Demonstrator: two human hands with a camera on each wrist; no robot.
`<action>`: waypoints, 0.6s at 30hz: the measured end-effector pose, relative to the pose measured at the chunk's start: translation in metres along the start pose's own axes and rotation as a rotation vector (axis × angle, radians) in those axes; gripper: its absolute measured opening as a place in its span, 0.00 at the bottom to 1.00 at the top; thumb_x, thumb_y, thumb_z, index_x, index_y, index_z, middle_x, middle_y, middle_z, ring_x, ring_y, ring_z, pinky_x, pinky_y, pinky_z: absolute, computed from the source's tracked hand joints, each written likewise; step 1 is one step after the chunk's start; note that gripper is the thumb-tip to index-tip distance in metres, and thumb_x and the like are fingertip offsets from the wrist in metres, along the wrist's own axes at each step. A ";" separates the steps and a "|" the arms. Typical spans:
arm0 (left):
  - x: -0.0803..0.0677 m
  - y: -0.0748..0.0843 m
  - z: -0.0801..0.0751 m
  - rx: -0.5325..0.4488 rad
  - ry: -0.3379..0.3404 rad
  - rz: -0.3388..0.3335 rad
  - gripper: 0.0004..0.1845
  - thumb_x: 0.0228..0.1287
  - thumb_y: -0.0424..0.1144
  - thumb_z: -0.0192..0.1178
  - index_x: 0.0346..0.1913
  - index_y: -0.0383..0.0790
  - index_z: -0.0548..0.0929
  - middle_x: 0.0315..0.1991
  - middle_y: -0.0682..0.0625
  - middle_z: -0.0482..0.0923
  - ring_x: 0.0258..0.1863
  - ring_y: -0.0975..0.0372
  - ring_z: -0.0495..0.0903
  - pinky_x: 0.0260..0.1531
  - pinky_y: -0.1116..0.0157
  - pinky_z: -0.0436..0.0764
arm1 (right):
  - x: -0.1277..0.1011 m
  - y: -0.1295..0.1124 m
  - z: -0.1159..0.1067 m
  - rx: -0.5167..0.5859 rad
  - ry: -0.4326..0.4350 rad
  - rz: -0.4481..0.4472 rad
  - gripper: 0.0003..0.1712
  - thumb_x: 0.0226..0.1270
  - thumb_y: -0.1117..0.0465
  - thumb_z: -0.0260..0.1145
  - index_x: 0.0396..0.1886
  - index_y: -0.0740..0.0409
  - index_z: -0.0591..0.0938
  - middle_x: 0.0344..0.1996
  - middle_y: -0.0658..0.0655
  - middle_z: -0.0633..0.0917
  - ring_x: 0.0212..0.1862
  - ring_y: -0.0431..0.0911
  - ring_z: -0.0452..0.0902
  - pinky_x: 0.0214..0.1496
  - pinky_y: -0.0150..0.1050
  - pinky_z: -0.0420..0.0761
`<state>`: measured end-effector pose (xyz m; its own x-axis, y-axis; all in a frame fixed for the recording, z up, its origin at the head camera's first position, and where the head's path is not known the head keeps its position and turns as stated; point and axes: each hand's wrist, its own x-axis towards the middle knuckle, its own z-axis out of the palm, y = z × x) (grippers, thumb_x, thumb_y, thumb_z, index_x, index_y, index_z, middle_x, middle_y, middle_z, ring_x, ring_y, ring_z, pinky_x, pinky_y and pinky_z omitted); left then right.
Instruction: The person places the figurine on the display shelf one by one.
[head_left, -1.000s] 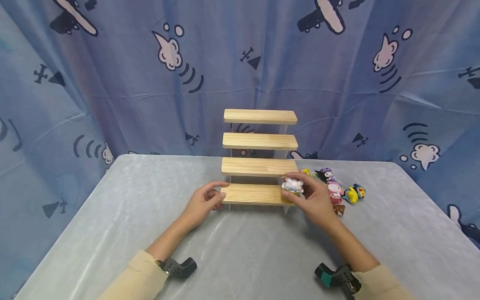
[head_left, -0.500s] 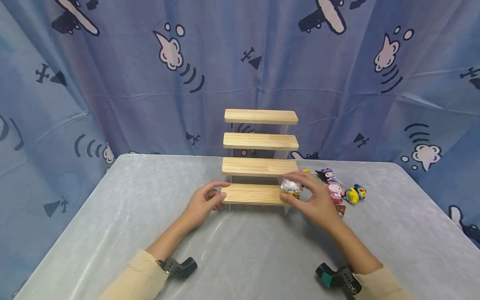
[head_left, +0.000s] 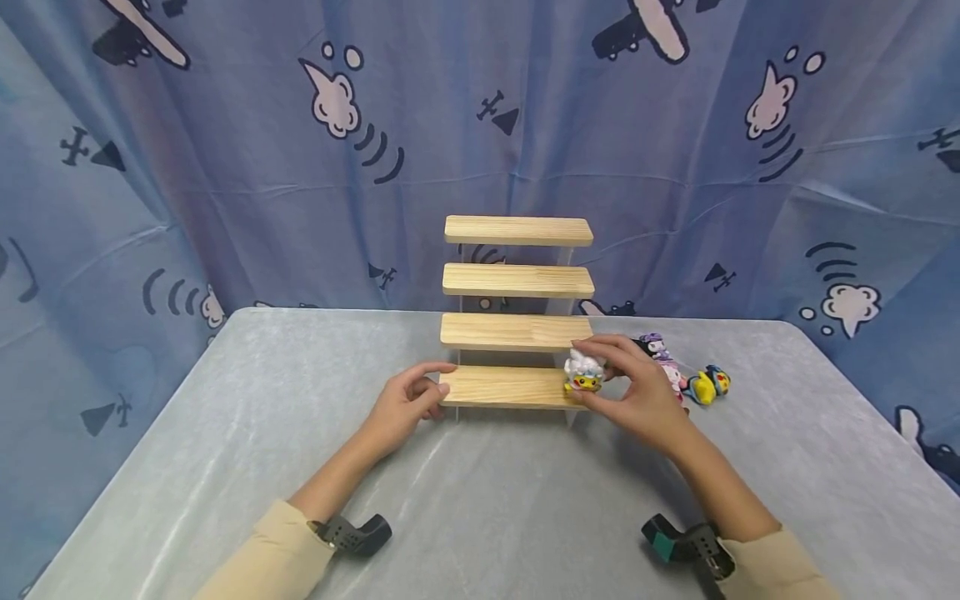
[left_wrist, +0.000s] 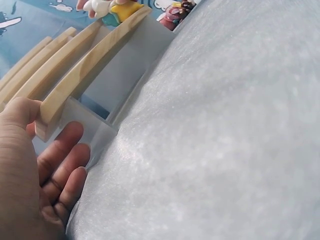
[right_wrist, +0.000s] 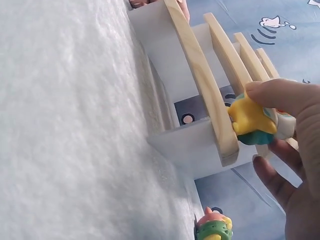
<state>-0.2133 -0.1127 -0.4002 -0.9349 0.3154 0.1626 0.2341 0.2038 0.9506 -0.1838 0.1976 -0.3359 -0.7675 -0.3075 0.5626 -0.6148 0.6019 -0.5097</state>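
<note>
A: Left hand [head_left: 402, 406]?
B: Bottom shelf's [head_left: 506, 387] left end is pinched, probably to steady the stand [head_left: 517, 332].
A: Right hand [head_left: 647, 400]?
B: Figurine [head_left: 583, 373] is grasped at the shelf's right end, likely against tipping.

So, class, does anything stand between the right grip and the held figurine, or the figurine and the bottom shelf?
Nothing visible does: the right grip pinches the figurine directly, and nothing shows between it and the bottom shelf.
</note>
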 end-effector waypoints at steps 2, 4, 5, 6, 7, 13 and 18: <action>0.000 0.000 0.000 0.000 0.000 -0.002 0.17 0.69 0.37 0.56 0.58 0.40 0.77 0.33 0.31 0.81 0.29 0.47 0.80 0.30 0.63 0.79 | 0.000 0.004 0.000 -0.003 -0.006 -0.009 0.33 0.41 0.74 0.78 0.53 0.64 0.80 0.51 0.61 0.80 0.49 0.34 0.72 0.39 0.31 0.78; 0.000 0.000 0.000 0.001 0.001 -0.005 0.17 0.69 0.37 0.56 0.58 0.41 0.78 0.33 0.31 0.81 0.29 0.47 0.80 0.29 0.63 0.78 | -0.001 0.011 0.001 -0.009 -0.012 -0.022 0.34 0.40 0.73 0.78 0.53 0.64 0.80 0.51 0.60 0.80 0.51 0.33 0.72 0.39 0.34 0.80; 0.000 0.000 0.000 0.001 0.000 -0.006 0.17 0.69 0.37 0.56 0.58 0.41 0.78 0.33 0.31 0.81 0.29 0.48 0.80 0.30 0.63 0.78 | -0.002 0.016 0.001 -0.012 -0.015 -0.029 0.35 0.40 0.73 0.79 0.54 0.63 0.80 0.52 0.60 0.80 0.52 0.32 0.72 0.39 0.35 0.81; 0.000 0.000 0.000 0.002 0.000 -0.007 0.17 0.69 0.37 0.56 0.58 0.41 0.77 0.33 0.31 0.81 0.29 0.48 0.80 0.29 0.63 0.78 | -0.002 0.021 0.001 -0.015 -0.020 -0.036 0.36 0.39 0.72 0.79 0.54 0.61 0.80 0.52 0.59 0.80 0.53 0.32 0.71 0.38 0.35 0.82; 0.000 0.000 0.000 0.002 0.001 -0.007 0.17 0.69 0.37 0.56 0.58 0.41 0.77 0.33 0.31 0.81 0.28 0.49 0.80 0.29 0.64 0.78 | -0.003 0.026 0.001 -0.015 -0.026 -0.043 0.36 0.39 0.71 0.80 0.55 0.60 0.79 0.53 0.58 0.80 0.53 0.31 0.71 0.38 0.36 0.82; 0.000 0.001 0.000 0.004 0.002 -0.004 0.17 0.69 0.38 0.56 0.58 0.41 0.77 0.33 0.31 0.81 0.28 0.50 0.80 0.29 0.64 0.78 | -0.005 0.044 0.000 -0.012 -0.065 -0.074 0.37 0.42 0.67 0.80 0.57 0.51 0.79 0.54 0.52 0.81 0.56 0.30 0.70 0.38 0.35 0.83; 0.000 0.000 0.000 -0.004 0.000 -0.001 0.17 0.69 0.37 0.56 0.58 0.40 0.77 0.33 0.31 0.81 0.29 0.47 0.80 0.32 0.63 0.80 | -0.006 0.044 0.000 0.018 -0.077 -0.052 0.35 0.45 0.66 0.79 0.57 0.50 0.80 0.54 0.52 0.81 0.59 0.28 0.68 0.40 0.34 0.83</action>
<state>-0.2130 -0.1125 -0.4000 -0.9352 0.3153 0.1615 0.2321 0.2009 0.9517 -0.2065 0.2262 -0.3613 -0.7458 -0.3942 0.5370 -0.6567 0.5708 -0.4930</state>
